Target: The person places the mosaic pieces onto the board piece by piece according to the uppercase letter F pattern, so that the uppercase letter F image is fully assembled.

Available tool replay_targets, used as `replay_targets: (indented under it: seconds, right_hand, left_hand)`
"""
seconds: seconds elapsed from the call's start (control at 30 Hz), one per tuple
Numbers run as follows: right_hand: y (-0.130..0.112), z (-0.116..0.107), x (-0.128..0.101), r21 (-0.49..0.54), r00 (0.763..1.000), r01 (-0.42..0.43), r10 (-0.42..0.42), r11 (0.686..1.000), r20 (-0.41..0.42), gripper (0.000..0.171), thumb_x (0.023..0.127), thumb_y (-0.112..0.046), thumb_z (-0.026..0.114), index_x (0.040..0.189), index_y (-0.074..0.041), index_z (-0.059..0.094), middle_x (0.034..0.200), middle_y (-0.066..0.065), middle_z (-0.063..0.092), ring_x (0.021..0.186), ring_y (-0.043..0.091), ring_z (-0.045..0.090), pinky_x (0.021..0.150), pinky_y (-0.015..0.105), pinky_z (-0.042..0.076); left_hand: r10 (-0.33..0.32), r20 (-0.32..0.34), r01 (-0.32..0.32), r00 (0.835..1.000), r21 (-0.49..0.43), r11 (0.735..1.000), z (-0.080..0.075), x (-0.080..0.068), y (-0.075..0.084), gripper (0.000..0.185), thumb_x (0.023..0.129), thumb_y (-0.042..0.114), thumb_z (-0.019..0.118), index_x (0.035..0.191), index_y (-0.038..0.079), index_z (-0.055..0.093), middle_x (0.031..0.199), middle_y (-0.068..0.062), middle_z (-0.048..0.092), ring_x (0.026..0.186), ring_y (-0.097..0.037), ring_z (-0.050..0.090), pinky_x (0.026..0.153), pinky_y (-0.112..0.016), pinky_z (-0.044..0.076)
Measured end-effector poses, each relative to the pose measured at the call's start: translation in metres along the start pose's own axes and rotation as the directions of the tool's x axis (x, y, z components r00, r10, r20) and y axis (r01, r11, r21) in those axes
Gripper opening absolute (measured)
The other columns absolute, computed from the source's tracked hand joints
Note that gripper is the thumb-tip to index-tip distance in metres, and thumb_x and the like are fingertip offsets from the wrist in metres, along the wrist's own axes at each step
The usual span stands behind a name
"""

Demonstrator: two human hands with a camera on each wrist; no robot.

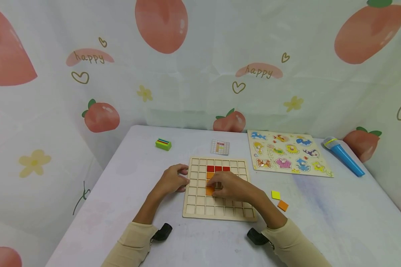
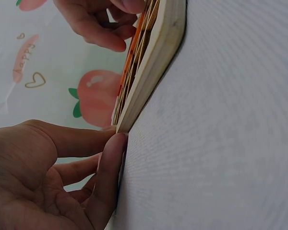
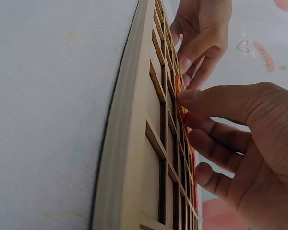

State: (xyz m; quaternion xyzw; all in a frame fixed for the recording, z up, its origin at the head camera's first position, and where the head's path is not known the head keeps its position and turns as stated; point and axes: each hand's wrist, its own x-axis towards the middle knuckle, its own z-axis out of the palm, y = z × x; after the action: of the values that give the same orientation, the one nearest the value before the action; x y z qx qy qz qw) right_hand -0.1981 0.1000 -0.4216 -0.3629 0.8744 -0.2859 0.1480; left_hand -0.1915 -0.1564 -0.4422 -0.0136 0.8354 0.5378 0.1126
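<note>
Left grip [image 1: 173, 179] pinching board [image 1: 200, 210] edge | right grip [image 1: 232, 185] touching orange tile [image 1: 209, 191], pinch unclear | yellow tile [image 1: 275, 195] well apart

In the head view, the right hand [image 1: 232, 185] hides some middle squares of the wooden grid board [image 1: 194, 199], and whether it pinches anything there is unclear. The printed card [image 1: 219, 147] is too small for fine detail. Both beige sleeves [image 1: 130, 243] run off the bottom edge.
</note>
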Motion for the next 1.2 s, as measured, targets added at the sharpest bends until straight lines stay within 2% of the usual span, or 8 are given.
replay_targets:
  seconds: [0.23, 0.47, 0.6, 1.2]
  right_hand:
    - [0.002, -0.001, -0.004, -0.008, 1.000, 0.004, -0.004, 1.000, -0.006, 0.026, 0.095, -0.018, 0.081, 0.120, -0.012, 0.079, 0.114, -0.004, 0.074, 0.098, 0.013, 0.061, 0.091, 0.032, 0.057]
    - [0.007, -0.007, -0.013, 0.019, 0.998, -0.037, 0.038, 0.999, -0.040, 0.023, 0.095, -0.019, 0.078, 0.118, -0.015, 0.079, 0.104, -0.009, 0.071, 0.095, 0.011, 0.062, 0.087, 0.031, 0.057]
    - [0.011, -0.011, -0.022, 0.010, 0.997, -0.056, 0.057, 0.998, -0.057, 0.027, 0.096, -0.020, 0.078, 0.122, -0.013, 0.077, 0.104, -0.009, 0.070, 0.096, 0.010, 0.062, 0.088, 0.031, 0.058]
    - [0.034, -0.032, -0.067, -0.005, 0.980, -0.135, 0.133, 0.991, -0.149, 0.028, 0.097, -0.020, 0.076, 0.123, -0.009, 0.076, 0.100, -0.007, 0.067, 0.095, 0.013, 0.059, 0.078, 0.027, 0.054]
  left_hand:
    - [0.002, -0.002, -0.002, 1.000, -0.002, 1.000, 0.001, 0.001, -0.001, 0.056, 0.090, -0.002, 0.070, 0.144, -0.001, 0.060, 0.124, -0.014, 0.062, 0.091, -0.017, 0.068, 0.066, -0.029, 0.065]
    - [-0.001, -0.004, 0.001, 1.000, 0.008, 1.000, 0.002, 0.002, -0.003, 0.056, 0.090, -0.002, 0.071, 0.144, -0.001, 0.060, 0.124, -0.013, 0.062, 0.092, -0.017, 0.068, 0.066, -0.029, 0.064]
    - [-0.002, -0.005, 0.002, 1.000, 0.011, 1.000, 0.002, 0.002, -0.003, 0.056, 0.090, -0.002, 0.071, 0.145, -0.001, 0.060, 0.125, -0.013, 0.062, 0.093, -0.018, 0.068, 0.066, -0.030, 0.064]
    - [-0.007, -0.006, 0.007, 1.000, -0.006, 1.000, 0.001, 0.001, -0.001, 0.056, 0.090, -0.001, 0.071, 0.145, 0.000, 0.060, 0.125, -0.012, 0.061, 0.094, -0.018, 0.067, 0.066, -0.029, 0.064]
